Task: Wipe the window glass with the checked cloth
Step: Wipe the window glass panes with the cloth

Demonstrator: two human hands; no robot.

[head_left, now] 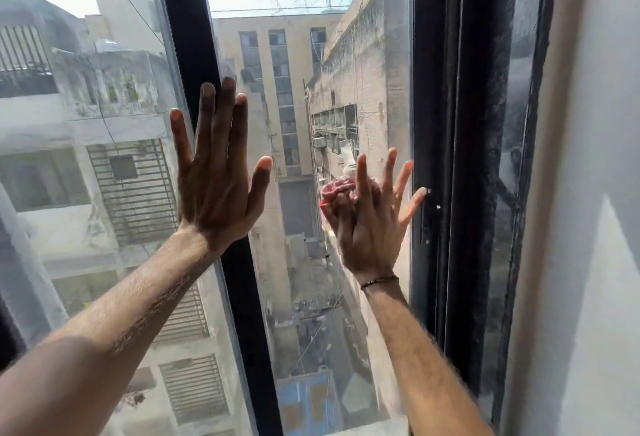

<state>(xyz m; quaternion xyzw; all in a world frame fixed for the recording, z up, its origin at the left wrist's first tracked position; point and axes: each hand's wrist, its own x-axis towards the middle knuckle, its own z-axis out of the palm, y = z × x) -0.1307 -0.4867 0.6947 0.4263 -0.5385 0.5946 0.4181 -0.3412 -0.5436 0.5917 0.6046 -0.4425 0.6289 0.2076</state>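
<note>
Left hand (216,172) flat against the window, fingers apart, holding nothing, laid across the black centre bar (204,96) of the frame. Right hand (369,224) spread on the window glass (294,124), pressing a bunched pink-red checked cloth (337,190) under palm and fingers, close to the pane's right edge. Little finger nearly at the dark right frame (450,158). Open glass above, below and leftward as far as the centre bar. Pale wall (588,193) beyond the frame.
</note>
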